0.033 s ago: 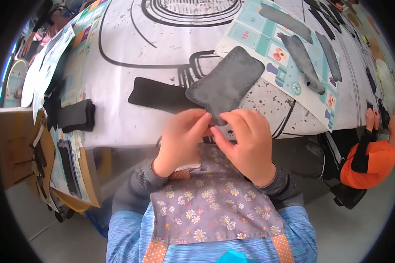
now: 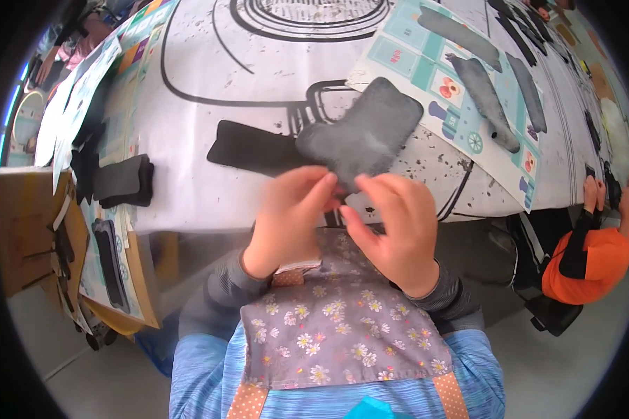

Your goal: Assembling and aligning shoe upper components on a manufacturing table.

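- White, black-lined covering spreads over the worktop, spotted with dark flecks.
- Near its front edge lies a dark grey, boot-shaped flat piece, its narrower end toward the person and partly overlapping a black flat piece.
- Left hand: blurred, thumb and forefinger close together at the grey piece's near end; whether they pinch it, I cannot tell.
- Right hand: just beside that end, its fingers parted from the thumb, grasping nothing visible.
- To the right, a teal-patterned sheet carries long grey pieces.
- At left sits a stack of black pieces.
- Far right, another person wears an orange top.
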The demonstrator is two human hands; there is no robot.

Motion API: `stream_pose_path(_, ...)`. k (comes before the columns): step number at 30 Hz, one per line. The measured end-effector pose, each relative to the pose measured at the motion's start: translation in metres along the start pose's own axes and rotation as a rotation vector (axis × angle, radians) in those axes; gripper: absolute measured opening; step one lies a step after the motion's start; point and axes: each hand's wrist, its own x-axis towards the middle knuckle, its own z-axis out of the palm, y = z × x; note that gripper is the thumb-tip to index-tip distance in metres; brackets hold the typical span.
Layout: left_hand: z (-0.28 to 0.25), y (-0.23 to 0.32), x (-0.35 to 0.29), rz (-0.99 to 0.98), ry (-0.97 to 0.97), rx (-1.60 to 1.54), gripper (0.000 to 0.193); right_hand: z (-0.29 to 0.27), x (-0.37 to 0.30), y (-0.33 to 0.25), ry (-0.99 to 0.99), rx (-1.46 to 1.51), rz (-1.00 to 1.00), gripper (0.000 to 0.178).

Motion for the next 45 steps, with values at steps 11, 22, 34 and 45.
stream_pose_path(11,-0.041,0.066,0.088,-0.200,-0.126,-0.187,0.017,0.098,0.037,-0.014,-0.244,-0.072,-0.143,0.048)
stream_pose_path(22,0.005,0.087,0.099,-0.104,-0.266,-0.491,0.025,0.059,0.016,0.002,-0.427,0.201,-0.063,0.036)
stream_pose_path(34,-0.091,0.046,0.015,-0.695,-0.333,-0.192,0.013,-0.088,-0.059,0.082,-0.966,0.599,0.528,0.067)
stream_pose_path(45,-0.096,0.007,-0.030,-0.520,0.064,0.227,0.008,-0.103,-0.057,0.086,-0.346,0.599,0.404,0.046)
